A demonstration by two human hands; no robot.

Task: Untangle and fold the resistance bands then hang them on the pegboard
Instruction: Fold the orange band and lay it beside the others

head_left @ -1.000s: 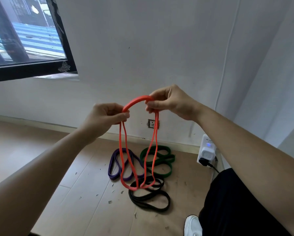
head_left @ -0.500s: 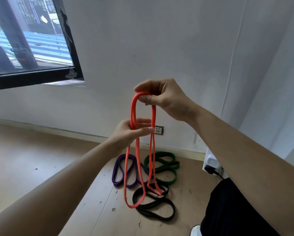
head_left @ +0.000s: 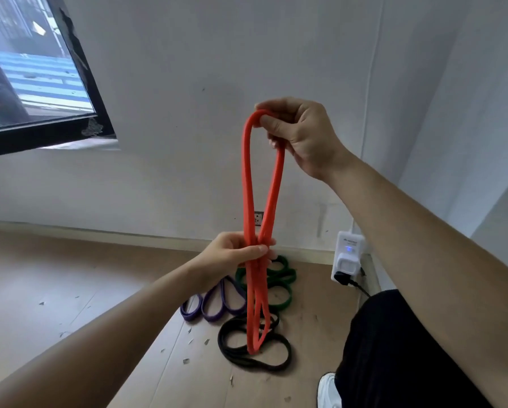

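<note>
Orange resistance band (head_left: 247, 178) hangs doubled in mid-air in front of the white wall (head_left: 188, 69), held at two heights. The right hand (head_left: 301, 134) is raised and pinches the top bend of the loop, its thumb and fingers (head_left: 271, 125) pressed together on the band. Lower down, the left hand (head_left: 232, 251) grips the strands where they draw together, its fingers (head_left: 258, 249) curled round them. Between the two hands the band opens into a long narrow loop; below the left hand the strands drop together, and their lower end shows in front of the bands on the floor. Whether it touches them cannot be told. Three more bands lie close together on the wooden floor (head_left: 85, 290) near the wall: a purple band (head_left: 214, 315) to the left, a green band (head_left: 286, 279) nearest the skirting, and a black band (head_left: 221, 341) nearest the person. A white plug-in device (head_left: 348, 254) sits at the wall to the right, and a dark-framed window (head_left: 26, 83) is at upper left.
</note>
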